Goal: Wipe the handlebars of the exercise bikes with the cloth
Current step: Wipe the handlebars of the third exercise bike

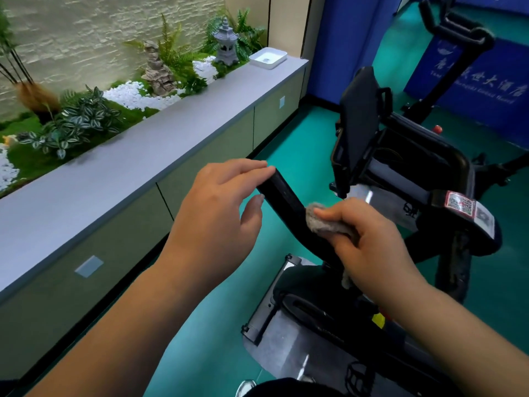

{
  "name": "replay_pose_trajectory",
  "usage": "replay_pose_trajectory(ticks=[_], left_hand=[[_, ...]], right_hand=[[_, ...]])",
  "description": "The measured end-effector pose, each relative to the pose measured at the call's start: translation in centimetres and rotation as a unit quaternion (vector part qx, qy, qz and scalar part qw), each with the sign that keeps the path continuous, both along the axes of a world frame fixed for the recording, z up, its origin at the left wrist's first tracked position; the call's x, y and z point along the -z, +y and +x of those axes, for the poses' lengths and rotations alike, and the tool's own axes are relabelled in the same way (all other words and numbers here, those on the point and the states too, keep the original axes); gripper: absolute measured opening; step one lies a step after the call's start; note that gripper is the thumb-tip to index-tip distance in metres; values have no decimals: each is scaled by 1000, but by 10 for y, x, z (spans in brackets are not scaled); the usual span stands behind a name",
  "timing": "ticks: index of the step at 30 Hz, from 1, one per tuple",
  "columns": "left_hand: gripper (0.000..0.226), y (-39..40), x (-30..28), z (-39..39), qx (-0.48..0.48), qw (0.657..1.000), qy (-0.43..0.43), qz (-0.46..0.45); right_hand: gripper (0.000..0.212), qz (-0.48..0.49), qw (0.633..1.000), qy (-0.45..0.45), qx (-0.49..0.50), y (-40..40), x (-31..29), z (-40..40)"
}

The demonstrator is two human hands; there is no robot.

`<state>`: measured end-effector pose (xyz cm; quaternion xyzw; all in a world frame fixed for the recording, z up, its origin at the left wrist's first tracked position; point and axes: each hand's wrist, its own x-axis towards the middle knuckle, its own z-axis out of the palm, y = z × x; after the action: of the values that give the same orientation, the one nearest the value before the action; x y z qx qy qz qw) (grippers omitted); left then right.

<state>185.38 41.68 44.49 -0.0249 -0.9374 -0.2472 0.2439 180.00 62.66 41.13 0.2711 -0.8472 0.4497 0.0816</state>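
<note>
A black exercise bike stands in front of me, its left handlebar (286, 196) slanting up toward the left. My left hand (217, 207) lies over the bar's far tip, fingers straight along the top and thumb just beside it. My right hand (369, 242) grips a grey cloth (320, 219) and presses it against the bar lower down. The bike's console (357, 124) rises behind the bar. The right handlebar (446, 156) curves at the right, with a QR sticker on it. A second bike's handlebar (458, 27) shows at the top right.
A long grey-topped cabinet (120, 179) runs along the left, close to the bar tip, with an indoor garden of plants, white pebbles and a stone lantern (226, 41) behind it. A white tray (267, 58) sits at its far end. Green floor (217, 325) lies below; blue panels (472, 81) stand behind.
</note>
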Motion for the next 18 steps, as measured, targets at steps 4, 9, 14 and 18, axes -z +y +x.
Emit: replay_pose_trajectory(ticks=[4, 9, 14, 18], left_hand=[[35, 4, 0, -2, -6, 1000, 15, -9], [32, 13, -2, -4, 11, 998, 37, -57], [31, 18, 4, -7, 32, 994, 54, -90], [30, 19, 5, -9, 37, 992, 65, -97]], right_hand=[[19, 6, 1000, -7, -17, 10, -1, 2], [24, 33, 998, 48, -19, -5, -5, 4], [27, 69, 997, 43, 8, 32, 0, 23], [31, 87, 994, 54, 35, 25, 2, 26]])
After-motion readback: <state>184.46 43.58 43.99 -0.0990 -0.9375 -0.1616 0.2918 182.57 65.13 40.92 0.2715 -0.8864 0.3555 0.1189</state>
